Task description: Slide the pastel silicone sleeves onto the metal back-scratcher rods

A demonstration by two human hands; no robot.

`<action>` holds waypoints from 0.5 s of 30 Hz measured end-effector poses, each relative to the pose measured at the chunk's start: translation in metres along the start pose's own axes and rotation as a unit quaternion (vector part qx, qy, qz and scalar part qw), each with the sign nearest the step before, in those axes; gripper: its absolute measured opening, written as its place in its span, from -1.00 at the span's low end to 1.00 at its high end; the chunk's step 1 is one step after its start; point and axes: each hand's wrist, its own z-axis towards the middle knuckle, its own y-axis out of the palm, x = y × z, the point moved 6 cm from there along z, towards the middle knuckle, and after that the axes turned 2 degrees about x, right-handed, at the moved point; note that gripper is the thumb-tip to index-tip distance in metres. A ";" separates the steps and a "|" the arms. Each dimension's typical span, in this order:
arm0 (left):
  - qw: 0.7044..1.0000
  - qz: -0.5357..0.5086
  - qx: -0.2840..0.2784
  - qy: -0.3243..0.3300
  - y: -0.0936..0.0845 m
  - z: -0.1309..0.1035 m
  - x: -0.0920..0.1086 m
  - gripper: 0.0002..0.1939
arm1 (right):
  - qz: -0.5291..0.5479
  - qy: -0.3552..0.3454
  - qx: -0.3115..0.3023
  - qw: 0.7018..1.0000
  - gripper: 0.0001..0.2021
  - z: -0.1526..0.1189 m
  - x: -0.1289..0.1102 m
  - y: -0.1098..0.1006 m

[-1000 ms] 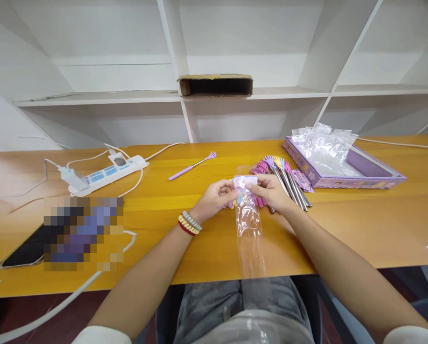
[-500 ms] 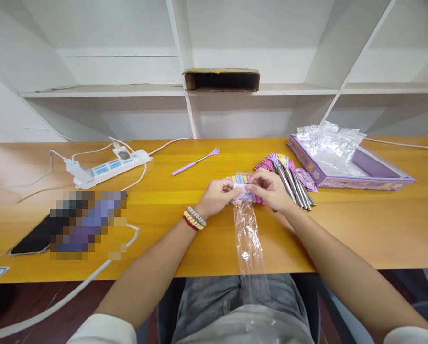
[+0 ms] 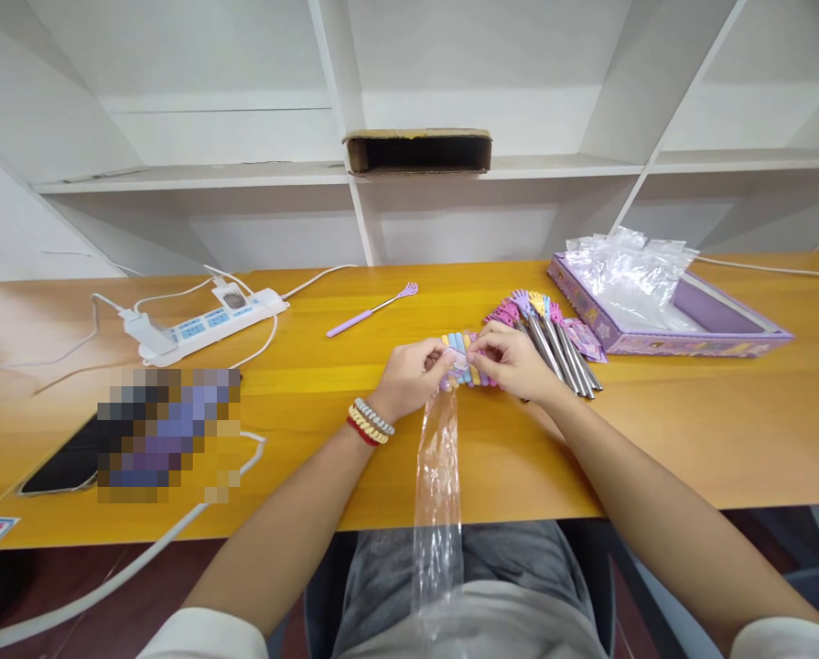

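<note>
A long clear plastic bag [image 3: 437, 476] hangs from my left hand [image 3: 417, 373], whose thumb and fingers pinch its upper end. My right hand [image 3: 513, 362] has its fingertips closed on the right edge of a small printed card [image 3: 458, 360] at that end of the bag. Whether the card is inside the bag I cannot tell. Just behind and under my fingers lie pastel handles [image 3: 458, 340] in a row. Right of my right hand is a bunch of back scratchers [image 3: 561, 343] with steel shafts and coloured claw heads. One purple back scratcher [image 3: 371, 311] lies apart, farther back.
A purple box tray [image 3: 697, 343] holding clear bags [image 3: 629, 275] stands at the back right. Pink printed packets [image 3: 586, 339] lie beside it. To the left are a white power strip [image 3: 213, 325] with cables and a black phone [image 3: 66, 453]. A cardboard box [image 3: 419, 153] sits on the shelf.
The bag's hanging length has swung left, and the card has tilted between my fingers. Both hands stay over the handles. The view has shifted slightly.
</note>
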 end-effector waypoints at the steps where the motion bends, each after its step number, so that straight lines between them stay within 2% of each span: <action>1: 1.000 -0.015 -0.002 -0.001 0.001 -0.001 0.000 -0.77 | 0.000 -0.003 -0.003 1.000 -0.88 0.000 -0.001 0.000; 8: 0.995 -0.060 -0.061 -0.043 0.007 -0.002 -0.005 -0.74 | -0.001 -0.001 -0.037 0.999 -0.85 0.000 -0.001 0.001; 11: 0.992 -0.084 -0.086 -0.047 0.009 -0.001 -0.005 -0.76 | 0.057 0.043 -0.047 0.996 -0.82 -0.001 0.005 0.002; 15: 0.984 -0.135 -0.098 -0.057 0.008 0.000 -0.005 -0.74 | 0.173 0.116 -0.064 0.976 -0.78 -0.004 0.013 0.005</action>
